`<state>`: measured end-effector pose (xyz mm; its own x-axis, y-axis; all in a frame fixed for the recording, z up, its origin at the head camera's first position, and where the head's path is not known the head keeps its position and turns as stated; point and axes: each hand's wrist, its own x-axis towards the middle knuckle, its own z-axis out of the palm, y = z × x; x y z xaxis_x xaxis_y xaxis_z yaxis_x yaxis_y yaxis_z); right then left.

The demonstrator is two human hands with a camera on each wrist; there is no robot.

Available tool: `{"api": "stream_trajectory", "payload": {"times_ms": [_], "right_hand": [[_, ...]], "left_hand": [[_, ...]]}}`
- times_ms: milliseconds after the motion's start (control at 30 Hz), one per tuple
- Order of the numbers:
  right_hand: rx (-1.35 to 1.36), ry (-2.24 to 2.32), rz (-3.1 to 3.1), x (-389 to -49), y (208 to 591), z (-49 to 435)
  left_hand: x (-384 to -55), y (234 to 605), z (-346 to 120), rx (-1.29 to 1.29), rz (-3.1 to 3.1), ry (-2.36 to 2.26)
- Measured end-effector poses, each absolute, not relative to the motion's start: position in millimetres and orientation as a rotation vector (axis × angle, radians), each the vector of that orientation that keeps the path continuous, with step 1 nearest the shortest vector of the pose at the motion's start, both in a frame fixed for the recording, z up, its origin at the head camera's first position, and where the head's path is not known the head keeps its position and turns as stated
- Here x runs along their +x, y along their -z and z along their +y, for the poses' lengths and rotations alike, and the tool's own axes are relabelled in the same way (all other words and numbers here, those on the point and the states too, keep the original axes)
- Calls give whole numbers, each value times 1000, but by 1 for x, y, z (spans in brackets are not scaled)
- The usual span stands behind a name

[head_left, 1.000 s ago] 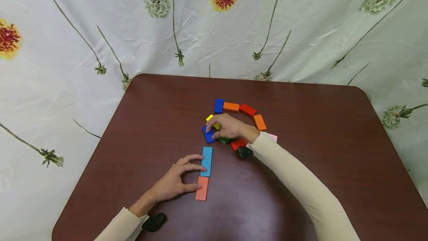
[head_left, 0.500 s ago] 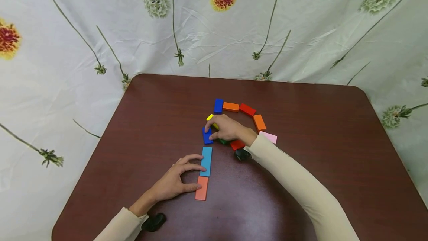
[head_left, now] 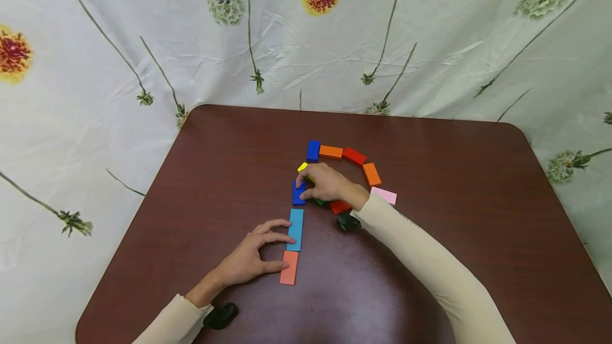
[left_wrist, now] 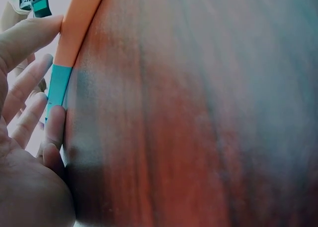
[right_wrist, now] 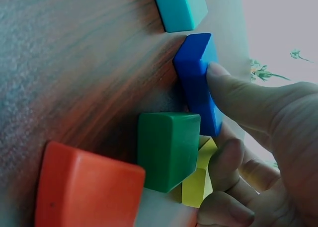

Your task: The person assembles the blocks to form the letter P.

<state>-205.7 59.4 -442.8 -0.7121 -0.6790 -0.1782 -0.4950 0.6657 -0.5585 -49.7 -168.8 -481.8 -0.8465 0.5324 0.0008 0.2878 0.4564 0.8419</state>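
Observation:
My right hand (head_left: 326, 182) pinches a dark blue wooden block (head_left: 298, 195), with the thumb on its near end and the index finger toward the far end. In the right wrist view this blue block (right_wrist: 194, 83) lies beside a green block (right_wrist: 166, 150), with a yellow block (right_wrist: 195, 185) under the fingers. A small gap separates it from the light blue block (head_left: 296, 230). My left hand (head_left: 244, 263) lies with fingers extended; fingertips touch the light blue block and the thumb touches the salmon block (head_left: 289, 269). Those two blocks sit end to end.
Beyond my right hand, a blue block (head_left: 313, 151), orange blocks (head_left: 331, 152), a red block (head_left: 354, 156) and a pink block (head_left: 384, 195) curve round in a loop. Another red block (head_left: 340, 206) sits by the right wrist. The brown table (head_left: 229, 163) meets a floral cloth (head_left: 191, 25) behind.
The dark blue block has turned from slanted to nearly in line with the light blue block, my right hand shifting slightly with it. My left hand has stayed in place.

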Motion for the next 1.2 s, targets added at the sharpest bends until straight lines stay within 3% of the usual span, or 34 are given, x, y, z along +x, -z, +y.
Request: {"api": "stream_trajectory", "payload": {"times_ms": [1200], "right_hand": [[-961,683,2488,-200,442,58]], "left_hand": [[-48,484,-170,681,2465,-1323]]}}
